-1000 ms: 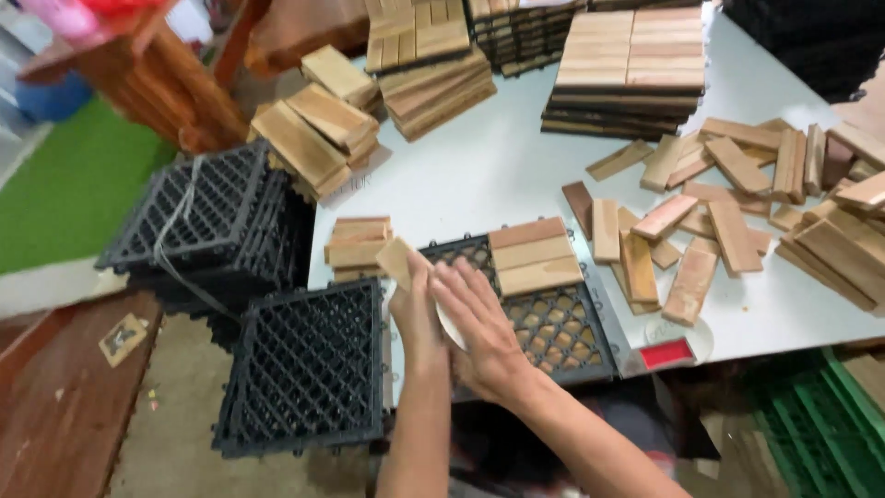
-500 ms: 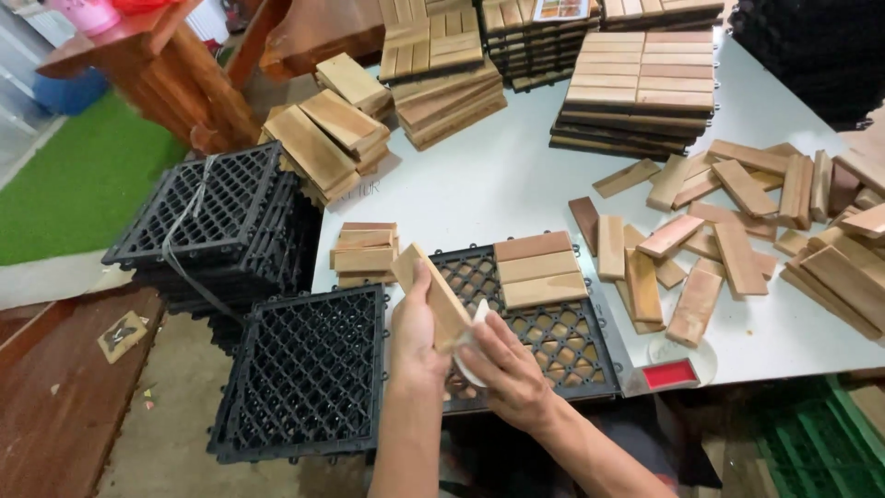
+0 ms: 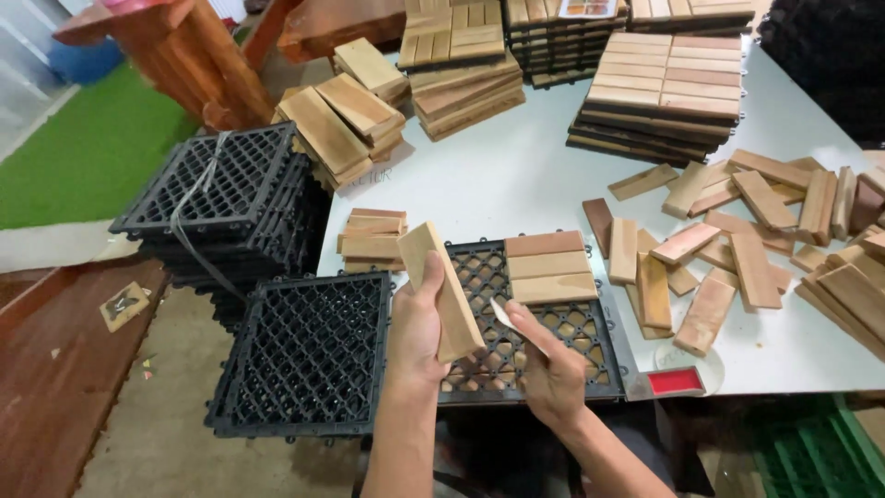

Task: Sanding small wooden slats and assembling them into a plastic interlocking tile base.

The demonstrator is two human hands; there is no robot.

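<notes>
Wooden slat (image 3: pixel 441 290) in left hand (image 3: pixel 417 327) overhangs table edge (image 3: pixel 793 385).

We see bright, even overhead lighting. The white table (image 3: pixel 516 175) reflects it without harsh glare. Soft shadows fall beneath the black grid stack (image 3: pixel 230 203). Focus is sharp at centre; wide-angle distortion bends the frame edges slightly.

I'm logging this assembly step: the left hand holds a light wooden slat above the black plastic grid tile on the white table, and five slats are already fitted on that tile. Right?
Not quite. The head view shows three slats fitted on the black plastic grid tile, not five. The rest holds: the left hand holds a light wooden slat above that tile on the white table.
</notes>
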